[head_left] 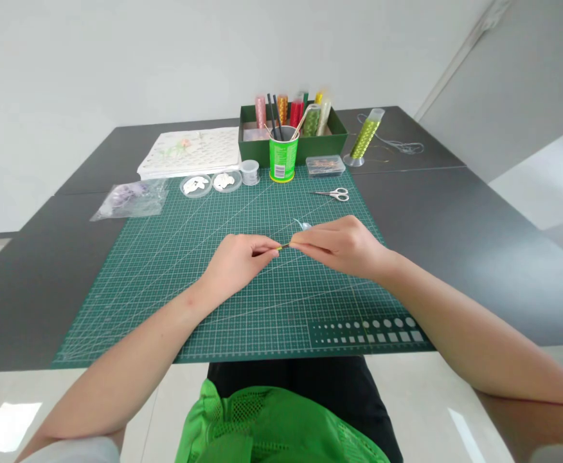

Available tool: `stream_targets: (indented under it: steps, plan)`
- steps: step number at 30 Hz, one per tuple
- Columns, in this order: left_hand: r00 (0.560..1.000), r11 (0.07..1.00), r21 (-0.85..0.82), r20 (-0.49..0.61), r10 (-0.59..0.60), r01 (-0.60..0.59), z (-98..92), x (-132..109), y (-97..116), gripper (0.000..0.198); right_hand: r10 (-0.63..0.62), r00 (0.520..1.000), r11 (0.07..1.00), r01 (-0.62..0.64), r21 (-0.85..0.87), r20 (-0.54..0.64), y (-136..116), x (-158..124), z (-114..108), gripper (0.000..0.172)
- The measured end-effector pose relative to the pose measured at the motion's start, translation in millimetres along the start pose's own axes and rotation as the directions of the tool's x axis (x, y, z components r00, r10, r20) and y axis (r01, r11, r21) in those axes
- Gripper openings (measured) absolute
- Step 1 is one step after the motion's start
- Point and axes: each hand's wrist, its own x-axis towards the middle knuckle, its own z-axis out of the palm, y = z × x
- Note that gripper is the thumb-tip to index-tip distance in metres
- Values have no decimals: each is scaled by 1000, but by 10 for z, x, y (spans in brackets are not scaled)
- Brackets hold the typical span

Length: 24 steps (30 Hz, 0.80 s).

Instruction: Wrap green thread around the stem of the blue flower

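Above the middle of the green cutting mat [166, 289], my left hand [236, 260] and my right hand [344, 244] meet almost fingertip to fingertip. Between them runs a thin dark stem with a yellow-green end [284, 247]. Left thumb and forefinger pinch the yellow-green end; the right fingers close on the dark end. Most of the stem is hidden by the fingers, so its exact kind is unclear. Just behind my right fingertips lies a small pale bluish thing with a thin strand [303, 225].
Small scissors [334, 193] lie beyond my right hand. Farther back stand a green can of sticks [283, 157], a box of thread spools [257, 153], a tilted yellow-green spool [366, 136] and a clear case [325, 166]. Dishes of white pieces [196, 186], a bag [132, 198] and white sheets [189, 151] lie left.
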Motion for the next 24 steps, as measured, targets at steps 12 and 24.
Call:
stream_targets:
  steps: [12, 24]
  plan:
    - [976, 993, 37, 192, 100, -109, 20, -74, 155, 10, 36, 999, 999, -37, 28, 36, 74, 3, -28, 31]
    - [942, 962, 120, 261, 210, -247, 29, -122, 151, 15, 250, 935, 880, -327, 343, 251, 232, 18, -29, 20]
